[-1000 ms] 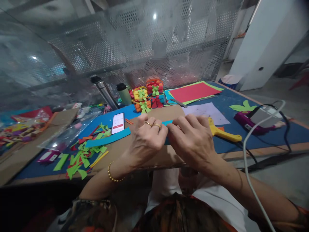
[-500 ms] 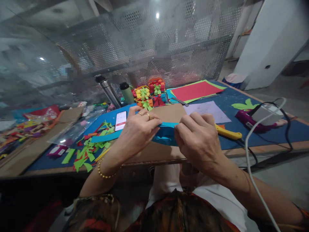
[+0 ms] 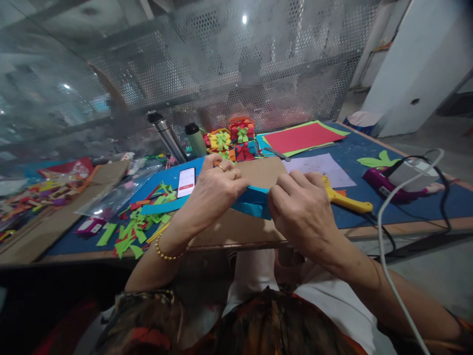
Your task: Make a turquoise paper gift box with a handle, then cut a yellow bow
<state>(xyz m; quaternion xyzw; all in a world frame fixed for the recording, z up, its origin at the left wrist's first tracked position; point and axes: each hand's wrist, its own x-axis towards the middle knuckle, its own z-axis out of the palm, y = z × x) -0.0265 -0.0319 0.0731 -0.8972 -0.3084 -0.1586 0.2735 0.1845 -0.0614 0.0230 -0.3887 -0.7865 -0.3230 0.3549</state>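
A blue paper piece [image 3: 254, 201] is stretched between both hands above a brown cardboard sheet [image 3: 236, 229]. My left hand [image 3: 218, 190], with rings and a beaded bracelet, pinches its left end; the fingertips are partly hidden. The fingers of my right hand [image 3: 301, 209] are curled tightly round the right end. Behind my left hand, a blue strip [image 3: 162, 206] reaches out to the left over green and red paper scraps [image 3: 133, 231]. A phone [image 3: 185, 182] lies just beyond that strip.
Bright paper baskets [image 3: 242, 130] stand behind the cardboard, beside a green bottle [image 3: 195, 140] and a steel flask [image 3: 168, 138]. Red sheets [image 3: 306, 137] lie at the back right. A yellow glue gun [image 3: 349, 201] is right of my right hand; a white cable [image 3: 380, 222] hangs past my right forearm.
The blue piece between the hands has tilted, its right part now slanting down. My left hand has turned slightly and risen a little. Both hands keep hold of the paper.
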